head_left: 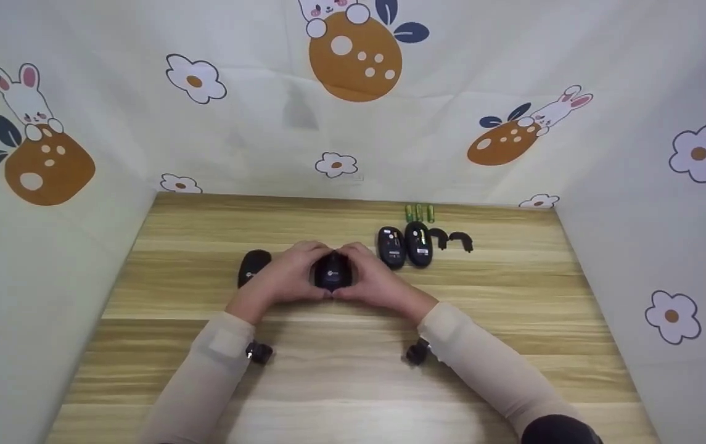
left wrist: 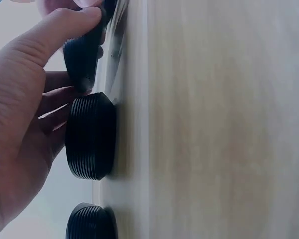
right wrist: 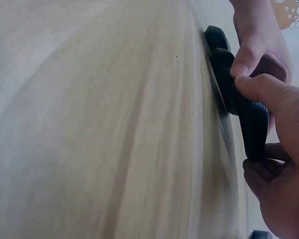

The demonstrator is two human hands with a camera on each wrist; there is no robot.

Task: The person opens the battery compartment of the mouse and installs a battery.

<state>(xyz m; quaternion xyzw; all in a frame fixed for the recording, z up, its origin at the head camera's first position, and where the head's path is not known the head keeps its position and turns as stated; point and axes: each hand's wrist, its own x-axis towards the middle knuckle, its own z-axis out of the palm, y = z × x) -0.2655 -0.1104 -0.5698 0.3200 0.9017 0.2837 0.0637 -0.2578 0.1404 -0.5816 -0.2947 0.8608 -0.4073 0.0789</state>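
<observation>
A black computer mouse (head_left: 333,272) is between my two hands near the table's middle. My left hand (head_left: 291,274) grips its left side and my right hand (head_left: 374,277) its right side, thumbs meeting at the near end. In the right wrist view the held mouse (right wrist: 254,127) stands tilted close over the tabletop. Just left of my left hand, another black mouse (head_left: 253,266) lies partly covered by that hand. The left wrist view shows two dark ridged-sided mice on the table, one nearer the hand (left wrist: 91,137) and one lower (left wrist: 91,223).
Two mice lie belly up right of my hands, a left one (head_left: 391,248) and a right one (head_left: 418,245), battery bays exposed. Beside them are two curved black covers (head_left: 462,240). Several green batteries (head_left: 419,213) stand behind. Patterned cloth walls (head_left: 254,135) border the wooden table (head_left: 340,382).
</observation>
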